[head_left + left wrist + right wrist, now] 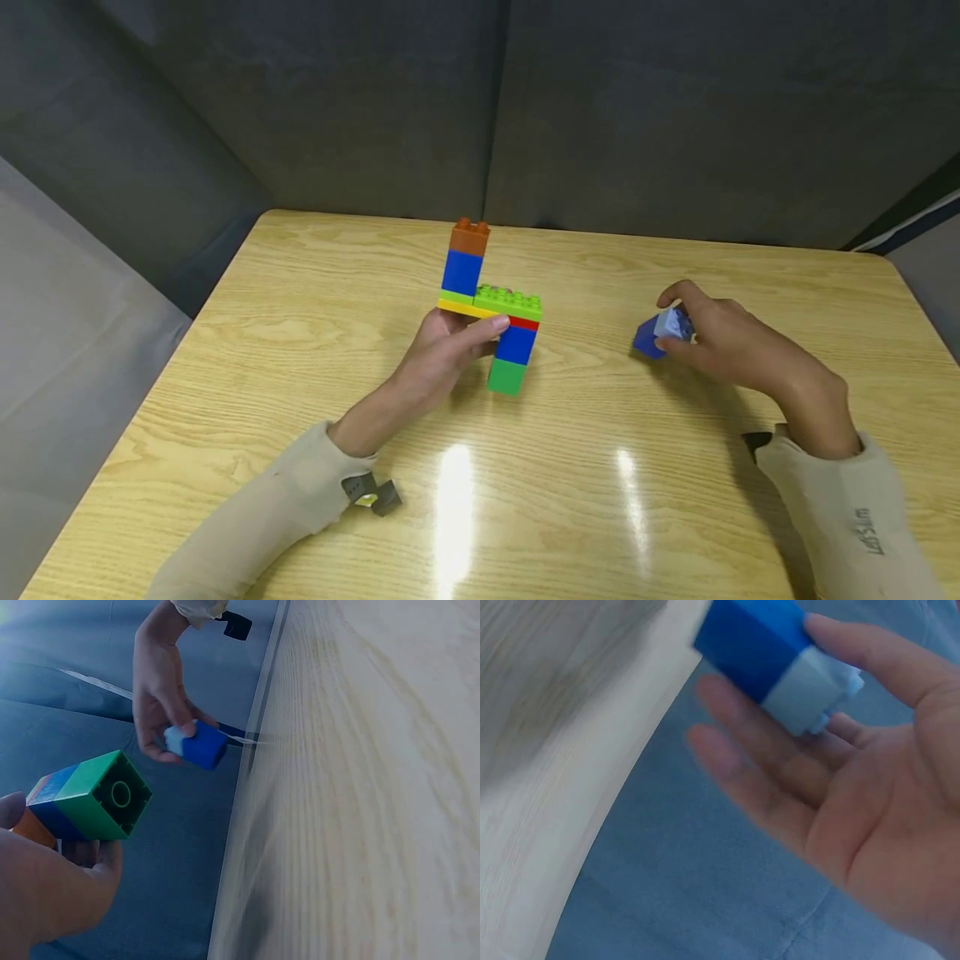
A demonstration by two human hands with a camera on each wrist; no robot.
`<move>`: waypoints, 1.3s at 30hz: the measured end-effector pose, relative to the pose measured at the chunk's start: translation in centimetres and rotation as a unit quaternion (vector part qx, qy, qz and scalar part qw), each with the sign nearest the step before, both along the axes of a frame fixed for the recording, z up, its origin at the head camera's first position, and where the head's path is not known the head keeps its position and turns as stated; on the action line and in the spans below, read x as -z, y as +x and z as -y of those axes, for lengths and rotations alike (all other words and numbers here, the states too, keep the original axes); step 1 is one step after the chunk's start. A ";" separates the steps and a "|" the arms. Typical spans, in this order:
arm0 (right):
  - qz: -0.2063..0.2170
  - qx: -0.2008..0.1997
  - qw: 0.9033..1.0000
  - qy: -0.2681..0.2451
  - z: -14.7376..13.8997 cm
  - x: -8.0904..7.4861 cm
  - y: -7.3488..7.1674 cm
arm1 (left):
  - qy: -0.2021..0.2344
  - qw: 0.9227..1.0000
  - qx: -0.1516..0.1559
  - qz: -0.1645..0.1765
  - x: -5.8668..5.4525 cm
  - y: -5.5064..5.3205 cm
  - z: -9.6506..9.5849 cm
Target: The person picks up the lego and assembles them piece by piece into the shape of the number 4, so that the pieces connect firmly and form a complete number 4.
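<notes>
My left hand (438, 358) grips a toy building-brick assembly (517, 343), thumb along its near side and the other fingers behind, mostly hidden. An orange brick (468, 241) on a blue one rises at its left end. Lime, yellow and red layers run across the middle. Below the right end hang a blue brick and a green brick (90, 789), whose hollow underside faces the left wrist view. Off to the right, my right hand (738, 343) pinches a small stack of a light-blue brick (802, 694) on a darker blue brick (746, 649), held tilted between thumb and fingers.
Both hands are over a light wood-grain table (300, 325) with rounded far corners. A dark grey fabric partition (637, 125) stands behind its far edge. Dark wrist-mounted devices (372, 493) show at the sleeves.
</notes>
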State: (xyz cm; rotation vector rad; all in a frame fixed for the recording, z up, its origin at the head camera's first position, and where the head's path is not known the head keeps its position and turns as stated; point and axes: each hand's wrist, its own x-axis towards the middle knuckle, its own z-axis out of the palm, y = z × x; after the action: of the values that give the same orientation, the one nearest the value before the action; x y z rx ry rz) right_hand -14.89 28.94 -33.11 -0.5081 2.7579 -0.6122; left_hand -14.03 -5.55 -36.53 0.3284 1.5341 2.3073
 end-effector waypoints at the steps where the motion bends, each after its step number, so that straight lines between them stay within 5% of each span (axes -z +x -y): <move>1: -0.012 -0.001 1.000 -0.013 0.1 -0.1 0.0 | -0.001 1.000 0.000 0.000 0.0 0.0 0.0; 18: -0.131 0.014 0.984 -0.118 1.8 -0.6 0.7 | -0.041 0.999 -0.006 0.011 -0.1 0.2 -0.1; 26: -0.146 0.039 0.973 -0.175 3.0 -0.6 1.1 | -0.041 0.999 -0.008 0.010 0.1 0.2 -0.2; 35: -0.171 0.054 0.952 -0.248 4.7 -0.6 1.6 | -0.040 0.999 -0.005 0.002 0.3 0.1 -0.2; 39: -0.183 0.059 0.932 -0.308 5.9 -0.7 2.0 | -0.046 0.999 -0.007 0.004 0.2 0.1 -0.2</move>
State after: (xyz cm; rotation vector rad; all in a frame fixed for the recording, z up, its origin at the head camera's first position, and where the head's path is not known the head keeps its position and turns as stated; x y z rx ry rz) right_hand -12.90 23.00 -32.38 -0.6353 2.9089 -1.5802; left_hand -13.96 -5.35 -36.75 0.2846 1.6385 2.2366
